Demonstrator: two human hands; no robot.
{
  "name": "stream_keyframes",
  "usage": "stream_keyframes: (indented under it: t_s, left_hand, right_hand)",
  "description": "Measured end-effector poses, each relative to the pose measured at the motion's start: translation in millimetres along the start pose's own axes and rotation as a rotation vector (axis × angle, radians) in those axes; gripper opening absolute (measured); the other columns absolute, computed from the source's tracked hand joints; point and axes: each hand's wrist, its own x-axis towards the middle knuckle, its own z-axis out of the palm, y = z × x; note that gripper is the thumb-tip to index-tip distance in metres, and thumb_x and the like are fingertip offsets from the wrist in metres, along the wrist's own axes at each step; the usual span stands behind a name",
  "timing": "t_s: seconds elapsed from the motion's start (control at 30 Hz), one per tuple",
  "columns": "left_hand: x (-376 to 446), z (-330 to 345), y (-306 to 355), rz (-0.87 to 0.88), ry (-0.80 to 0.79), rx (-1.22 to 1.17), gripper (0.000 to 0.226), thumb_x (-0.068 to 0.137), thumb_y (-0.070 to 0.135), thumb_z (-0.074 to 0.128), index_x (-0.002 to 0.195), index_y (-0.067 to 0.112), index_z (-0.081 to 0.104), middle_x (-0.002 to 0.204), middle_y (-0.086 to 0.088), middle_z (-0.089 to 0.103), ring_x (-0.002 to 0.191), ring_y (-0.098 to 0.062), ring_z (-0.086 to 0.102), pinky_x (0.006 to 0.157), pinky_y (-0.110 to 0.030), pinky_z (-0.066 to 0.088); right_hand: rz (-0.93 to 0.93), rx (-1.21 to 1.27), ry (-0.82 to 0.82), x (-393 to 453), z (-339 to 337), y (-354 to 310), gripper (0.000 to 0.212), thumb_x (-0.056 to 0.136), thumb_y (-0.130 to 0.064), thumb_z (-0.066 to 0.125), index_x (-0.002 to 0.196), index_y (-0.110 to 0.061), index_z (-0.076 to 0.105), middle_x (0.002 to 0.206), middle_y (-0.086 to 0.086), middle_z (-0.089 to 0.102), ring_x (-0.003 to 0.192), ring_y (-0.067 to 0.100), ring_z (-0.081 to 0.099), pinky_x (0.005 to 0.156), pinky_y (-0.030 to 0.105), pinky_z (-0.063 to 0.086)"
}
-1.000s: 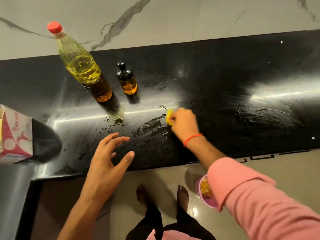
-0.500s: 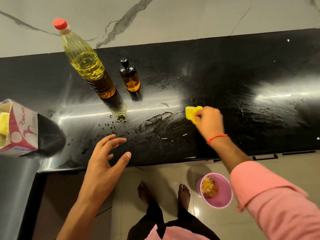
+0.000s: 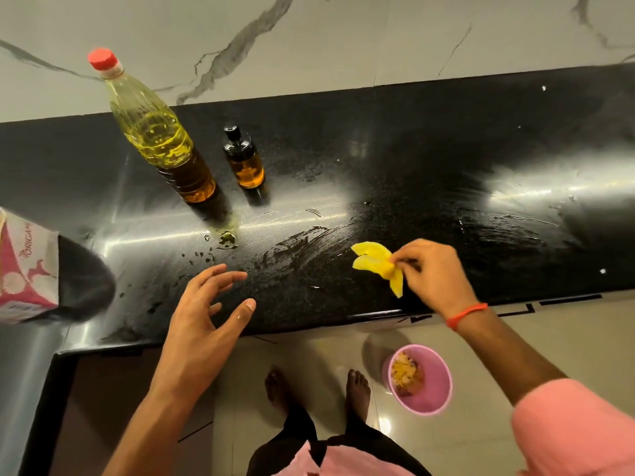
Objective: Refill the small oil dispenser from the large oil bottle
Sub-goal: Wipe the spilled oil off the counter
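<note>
Oil dispenser capped beside the large bottle, spill below it

Oil dispenser (image 3: 244, 163) stands far back, though nearest comes a pink bin (image 3: 421, 379) on the floor. Over the black counter (image 3: 429, 159) edge the left hand (image 3: 202, 314) hovers, fingers spread and holding nothing. The right hand (image 3: 436, 273) pinches a yellow cloth (image 3: 378, 264). Beyond lies an oil puddle (image 3: 226, 239), then the small dispenser just right of the large oil bottle (image 3: 154, 132), both upright, capped

A glossy black counter (image 3: 446, 159) meets a white grey-veined marble wall (image 3: 343, 36); pale floor tiles (image 3: 567, 338) below.
</note>
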Motion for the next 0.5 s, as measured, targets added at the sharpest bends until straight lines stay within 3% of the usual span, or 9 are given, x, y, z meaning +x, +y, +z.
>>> stream_keyframes:
  t_s: [0.1,0.2,0.37,0.43,0.5]
  left_hand:
    - [1.1,3.4,1.9,0.003,-0.015,0.003,0.037,0.089,0.030,0.073,0.123,0.042,0.066,0.144,0.021,0.047,0.133,-0.007,0.053,0.108,-0.042,0.049]
    - [2.5,5.6,6.4,0.025,-0.022,-0.007,0.036,0.089,0.028,0.074,0.122,0.043,0.066,0.143,0.022,0.047,0.132,-0.005,0.053,0.108,-0.039,0.049]
    - [1.3,1.1,5.8,0.037,0.011,-0.005,0.037,0.089,0.025,0.074,0.123,0.038,0.068,0.143,0.020,0.048,0.132,0.003,0.051,0.108,-0.039,0.048]
    - [-1.2,-2.0,2.2,0.025,0.021,-0.003,0.036,0.088,0.029,0.074,0.123,0.039,0.067,0.143,0.020,0.048,0.131,-0.002,0.054,0.108,-0.042,0.049]
    - [-4.2,-5.0,-0.5,0.013,0.020,-0.001,0.037,0.085,0.038,0.071,0.121,0.041,0.067,0.143,0.019,0.048,0.131,-0.005,0.054,0.108,-0.044,0.050]
  right_hand:
    - [-0.040,0.091,0.015,0.1,-19.4,-0.8,0.020,0.080,0.002,0.076,0.090,-0.014,0.081,0.092,-0.004,0.075,0.085,0.008,0.069,0.082,0.020,0.054]
    - [-0.077,0.149,-0.088,0.8,-30.0,-4.7,0.026,0.081,0.007,0.071,0.088,-0.016,0.082,0.093,-0.007,0.076,0.087,0.004,0.070,0.085,0.018,0.054]
    - [0.088,0.248,-0.227,2.2,-41.2,3.9,0.032,0.084,0.006,0.067,0.092,-0.021,0.082,0.078,-0.005,0.077,0.069,0.001,0.072,0.069,0.018,0.058]
    - [0.125,0.222,-0.155,1.7,-34.7,3.6,0.024,0.085,-0.004,0.074,0.099,-0.023,0.080,0.088,-0.008,0.076,0.073,0.001,0.072,0.070,0.011,0.055]
    - [0.116,0.176,-0.150,3.4,-22.5,-1.7,0.031,0.082,-0.015,0.081,0.112,-0.023,0.077,0.103,-0.007,0.070,0.076,0.006,0.072,0.072,0.013,0.055]
